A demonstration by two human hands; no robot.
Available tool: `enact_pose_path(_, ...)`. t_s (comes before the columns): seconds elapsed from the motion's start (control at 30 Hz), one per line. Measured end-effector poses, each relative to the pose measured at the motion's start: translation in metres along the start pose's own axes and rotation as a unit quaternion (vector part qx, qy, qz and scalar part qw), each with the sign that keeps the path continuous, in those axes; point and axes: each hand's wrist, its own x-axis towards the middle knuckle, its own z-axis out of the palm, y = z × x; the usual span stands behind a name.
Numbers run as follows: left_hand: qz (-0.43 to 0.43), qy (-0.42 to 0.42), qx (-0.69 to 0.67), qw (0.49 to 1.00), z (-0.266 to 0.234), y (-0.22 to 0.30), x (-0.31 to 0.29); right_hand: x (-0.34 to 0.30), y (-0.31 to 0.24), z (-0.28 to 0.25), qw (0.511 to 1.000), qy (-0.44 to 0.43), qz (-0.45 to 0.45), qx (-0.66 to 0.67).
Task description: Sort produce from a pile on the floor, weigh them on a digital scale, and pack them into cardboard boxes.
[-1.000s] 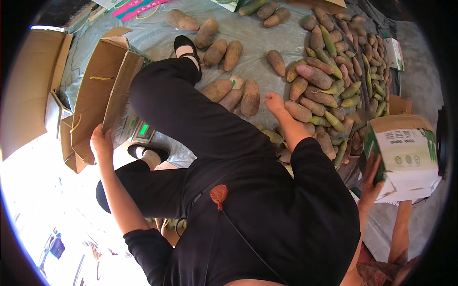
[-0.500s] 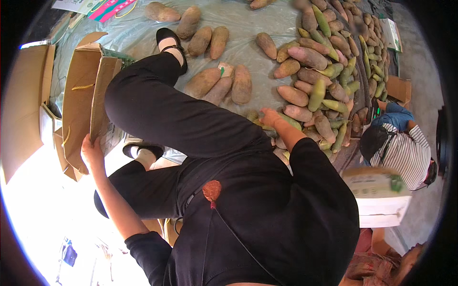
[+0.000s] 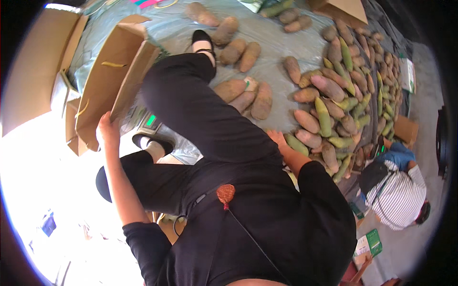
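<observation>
My left hand [image 3: 108,132] is closed on the lower corner of an empty-looking cardboard box [image 3: 104,78] with yellow cord handles, tilted beside my raised knee. Part of the box is out of sight behind its near flap. A scale with a lit green display [image 3: 151,119] shows between the box and my leg. By my thigh, my right hand [image 3: 278,138] lies at the near edge of a pile of large, soil-marked roots [image 3: 328,88], green and pinkish-brown, like radishes. Its fingers look stretched out, partly hidden, with nothing visible in them. A green root [image 3: 296,144] is right beside it.
Several loose roots [image 3: 262,101] lie on the plastic sheet [image 3: 176,40] past my leg. More cardboard [image 3: 36,62] stands at far left, and an open box [image 3: 341,10] at the top. A person in a striped shirt [image 3: 398,195] crouches at right; another person's hand is near a green-and-white carton [image 3: 368,243].
The view has shifted, bringing the scale display and the top box into sight. My left hand keeps its hold on the box. The white carton at lower right has left its earlier place.
</observation>
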Motion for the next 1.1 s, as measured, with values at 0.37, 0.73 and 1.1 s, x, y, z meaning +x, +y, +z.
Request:
enact_pose_path(0.37, -0.069, -0.020, -0.011, 0.997, -0.012, 0.012, -0.009, 0.004, 0.057, -0.034, 0.940, 0.202, 0.133, 0.242)
enact_pose_path(0.73, -0.055, 0.001, -0.035, 0.998, -0.013, 0.013, -0.012, -0.001, 0.020, -0.289, 0.821, 0.529, -0.006, 0.216)
enact_pose_path(1.1, -0.033, 0.007, -0.018, 0.999, -0.008, 0.010, -0.016, -0.008, -0.172, -0.484, 0.668, 0.512, -0.359, 0.404)
